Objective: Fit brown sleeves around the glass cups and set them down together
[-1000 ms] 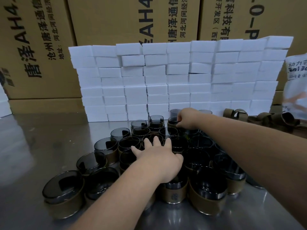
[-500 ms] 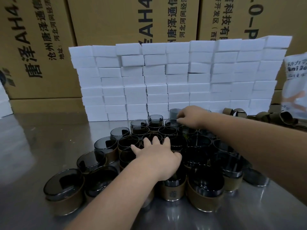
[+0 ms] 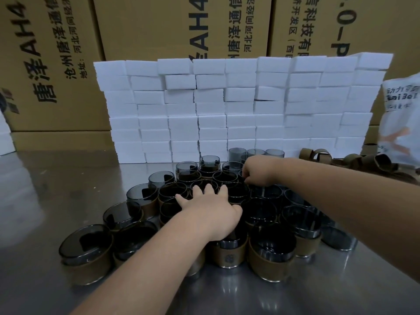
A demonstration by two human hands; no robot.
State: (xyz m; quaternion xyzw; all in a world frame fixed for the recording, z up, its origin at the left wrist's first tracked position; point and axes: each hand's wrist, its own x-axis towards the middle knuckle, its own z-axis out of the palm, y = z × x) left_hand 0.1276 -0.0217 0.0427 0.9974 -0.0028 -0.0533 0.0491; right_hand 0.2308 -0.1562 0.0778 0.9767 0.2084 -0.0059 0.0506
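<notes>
Several dark glass cups with brown sleeves (image 3: 269, 262) stand packed together on the steel table. My left hand (image 3: 211, 208) lies flat on the rims in the middle of the cluster, fingers spread and straight. My right hand (image 3: 259, 171) reaches over the far side of the cluster, its fingers curled down around the rim of a glass cup (image 3: 238, 192) there. Bare glass cups (image 3: 237, 153) stand in the back row, and another bare cup (image 3: 338, 239) stands at the right edge of the group. Loose brown sleeves (image 3: 318, 154) lie in a heap at the right.
A wall of white foam blocks (image 3: 238, 105) stands right behind the cups, with big cardboard boxes (image 3: 56, 64) behind it. A white printed bag (image 3: 402, 119) sits at the far right. Bare steel table (image 3: 56, 189) stretches to the left and front.
My right hand has drawn back from the rear row toward me and curled onto a nearer cup, uncovering the bare cups behind. The left hand has stayed put.
</notes>
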